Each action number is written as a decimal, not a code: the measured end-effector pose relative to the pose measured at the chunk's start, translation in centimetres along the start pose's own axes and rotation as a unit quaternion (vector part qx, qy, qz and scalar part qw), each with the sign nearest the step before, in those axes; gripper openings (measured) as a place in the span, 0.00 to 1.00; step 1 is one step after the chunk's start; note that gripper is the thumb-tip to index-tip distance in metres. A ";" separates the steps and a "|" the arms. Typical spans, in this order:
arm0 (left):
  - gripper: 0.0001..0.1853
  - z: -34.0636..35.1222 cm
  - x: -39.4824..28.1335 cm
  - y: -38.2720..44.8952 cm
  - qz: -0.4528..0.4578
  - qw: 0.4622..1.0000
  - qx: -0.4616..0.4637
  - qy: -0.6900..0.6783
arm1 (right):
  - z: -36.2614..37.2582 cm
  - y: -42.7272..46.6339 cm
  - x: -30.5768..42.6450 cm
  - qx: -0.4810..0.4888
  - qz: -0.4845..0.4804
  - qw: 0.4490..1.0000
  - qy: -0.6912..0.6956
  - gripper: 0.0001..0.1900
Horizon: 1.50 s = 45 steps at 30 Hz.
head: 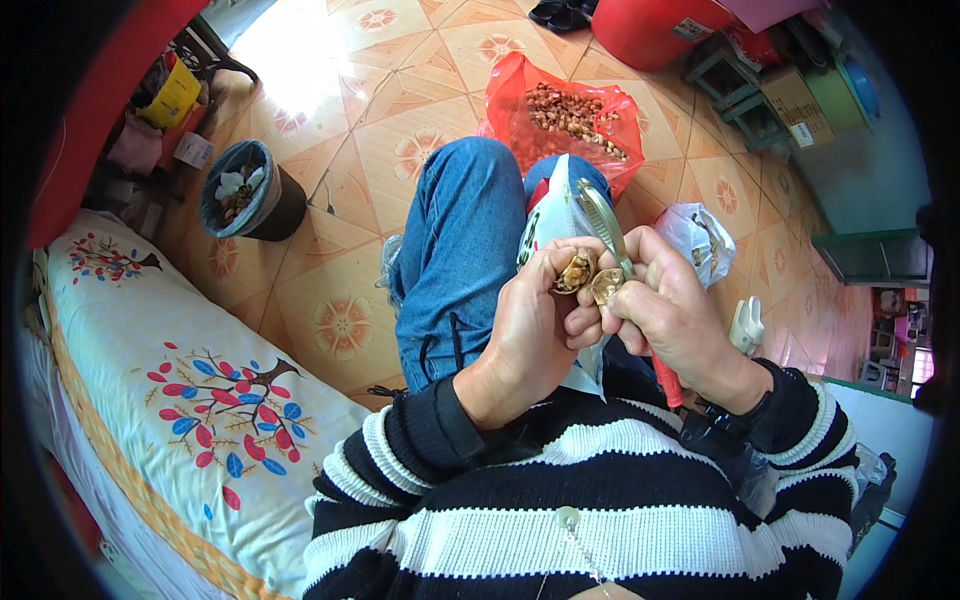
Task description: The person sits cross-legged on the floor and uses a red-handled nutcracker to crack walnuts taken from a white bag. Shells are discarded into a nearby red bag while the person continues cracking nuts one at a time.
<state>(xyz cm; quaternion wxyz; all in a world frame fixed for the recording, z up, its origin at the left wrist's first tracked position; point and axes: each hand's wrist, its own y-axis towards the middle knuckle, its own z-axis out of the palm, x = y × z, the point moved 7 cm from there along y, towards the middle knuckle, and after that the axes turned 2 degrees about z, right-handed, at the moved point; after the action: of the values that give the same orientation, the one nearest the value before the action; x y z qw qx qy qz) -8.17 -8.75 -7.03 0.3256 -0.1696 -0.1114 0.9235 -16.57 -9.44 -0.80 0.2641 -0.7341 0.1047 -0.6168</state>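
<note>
My left hand holds a cracked walnut, its broken side facing up with the kernel showing. Close beside it, my right hand pinches a piece of walnut shell. The same hand also grips a metal nutcracker-like tool with a red handle; its metal end points up and away from me. Both hands are over my lap, above a white printed bag that is partly hidden by them. How the fingers wrap the tool is partly hidden.
A red plastic bag of nuts lies open on the tiled floor beyond my knees. At right is a white plastic bag with brown pieces. A lined bin holding waste stands left, near a bed with a patterned cover.
</note>
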 end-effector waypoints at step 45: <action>0.16 -0.6 -1.3 -2.1 0.042 0.997 -0.008 0.064 | -0.6 0.2 0.3 -0.001 0.023 0.999 -0.030 0.12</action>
<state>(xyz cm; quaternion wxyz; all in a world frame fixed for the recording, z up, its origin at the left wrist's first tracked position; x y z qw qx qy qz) -5.84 -7.90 -6.57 0.2914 -0.2353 -0.0904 0.9228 -16.99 -9.92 -0.59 0.2806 -0.7497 0.1145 -0.5883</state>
